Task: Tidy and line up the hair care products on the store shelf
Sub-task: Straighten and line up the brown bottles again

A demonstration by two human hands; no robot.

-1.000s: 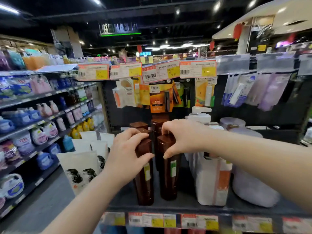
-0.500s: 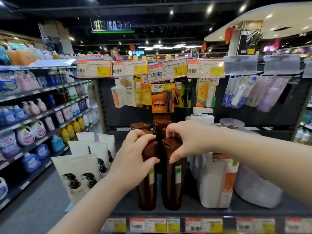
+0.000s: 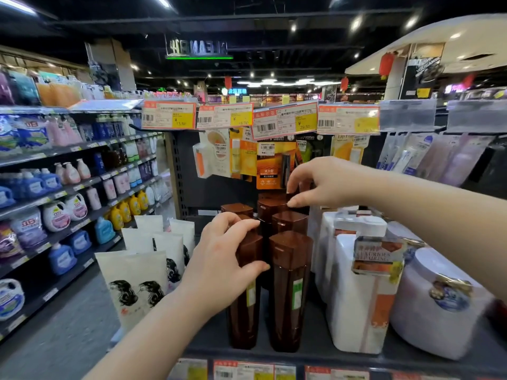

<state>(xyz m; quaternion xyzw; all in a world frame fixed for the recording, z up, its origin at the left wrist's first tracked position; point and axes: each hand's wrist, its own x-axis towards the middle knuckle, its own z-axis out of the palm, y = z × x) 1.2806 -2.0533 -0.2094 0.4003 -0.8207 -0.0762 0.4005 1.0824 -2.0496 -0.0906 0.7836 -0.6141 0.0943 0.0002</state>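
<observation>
Several tall brown hair care bottles stand in two rows on the dark shelf (image 3: 315,351). My left hand (image 3: 219,264) grips the front left brown bottle (image 3: 244,319) round its cap and shoulder. Beside it, the front right brown bottle (image 3: 290,283) stands upright with no hand on it. My right hand (image 3: 326,182) is further back and higher, its curled fingers and thumb pinching the cap of a rear brown bottle (image 3: 299,198), which the hand mostly hides. Other rear bottles (image 3: 271,207) stand just behind the front pair.
White pump bottles (image 3: 354,305) stand close to the right of the brown ones, then a pale round jar (image 3: 439,305). White pouches (image 3: 131,283) stand to the left. Price tags (image 3: 285,122) and hanging packets overhang the shelf. Detergent shelves (image 3: 55,187) line the aisle on the left.
My right hand let go of the front right bottle's cap and moved up and back to a rear bottle. My left hand stays on the front left bottle.
</observation>
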